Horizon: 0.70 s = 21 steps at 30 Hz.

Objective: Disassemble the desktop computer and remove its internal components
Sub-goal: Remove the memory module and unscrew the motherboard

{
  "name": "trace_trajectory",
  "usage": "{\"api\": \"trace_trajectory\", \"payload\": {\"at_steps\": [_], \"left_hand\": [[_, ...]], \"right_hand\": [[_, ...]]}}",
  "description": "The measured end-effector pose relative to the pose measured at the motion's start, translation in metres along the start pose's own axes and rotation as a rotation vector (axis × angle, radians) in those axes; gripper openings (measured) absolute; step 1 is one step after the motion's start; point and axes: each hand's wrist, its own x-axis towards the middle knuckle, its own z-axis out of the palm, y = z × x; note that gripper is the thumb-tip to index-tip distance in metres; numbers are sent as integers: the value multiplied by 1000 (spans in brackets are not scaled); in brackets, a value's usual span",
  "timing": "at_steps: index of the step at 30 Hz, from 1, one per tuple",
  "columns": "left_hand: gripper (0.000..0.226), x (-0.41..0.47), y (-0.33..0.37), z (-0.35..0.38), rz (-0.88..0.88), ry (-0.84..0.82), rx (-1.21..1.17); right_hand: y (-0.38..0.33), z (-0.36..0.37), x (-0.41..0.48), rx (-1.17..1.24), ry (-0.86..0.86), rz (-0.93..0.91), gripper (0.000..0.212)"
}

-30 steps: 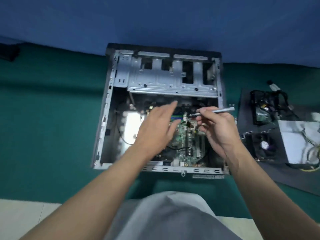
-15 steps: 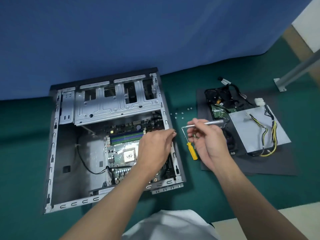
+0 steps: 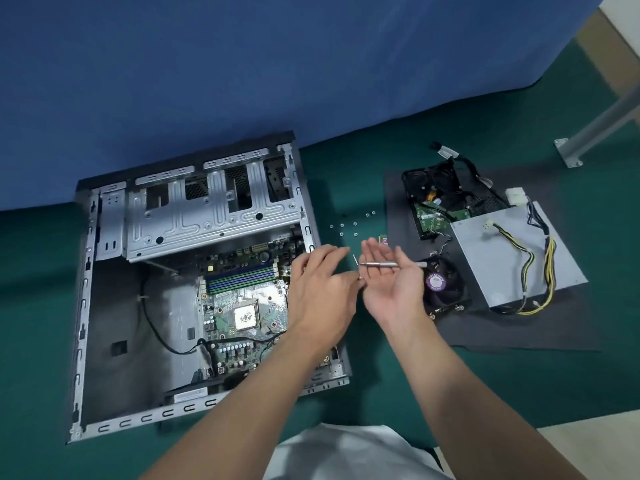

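Computer case (image 3: 114, 306) under left hand (image 3: 322, 289) — grip unclear, right hand (image 3: 391, 292) spread, cradling screwdriver (image 3: 389, 264)

The one camera sits on the person's head and looks forward and down at the green floor (image 3: 34, 306). It is close: both bare arms reach in from 6 o'clock, and the left hand (image 3: 322, 289) and the right hand (image 3: 391, 282) meet near the middle. The open computer case (image 3: 114, 306) lies at 9 o'clock, the dark mat (image 3: 519, 334) at 3 o'clock, and the blue wall (image 3: 242, 64) fills 12 o'clock.
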Motion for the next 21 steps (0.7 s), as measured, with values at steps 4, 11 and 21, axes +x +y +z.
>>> {"api": "trace_trajectory", "payload": {"at_steps": [4, 11, 21], "left_hand": [[11, 2, 0, 2, -24, -34, 10], [20, -10, -8, 1, 41, -20, -69], [24, -14, -17, -3, 134, -82, -79]], "right_hand": [[11, -1, 11, -16, -40, 71, 31], [19, -5, 50, -76, 64, 106, 28], [18, -6, 73, -354, 8, 199, 26]]}}
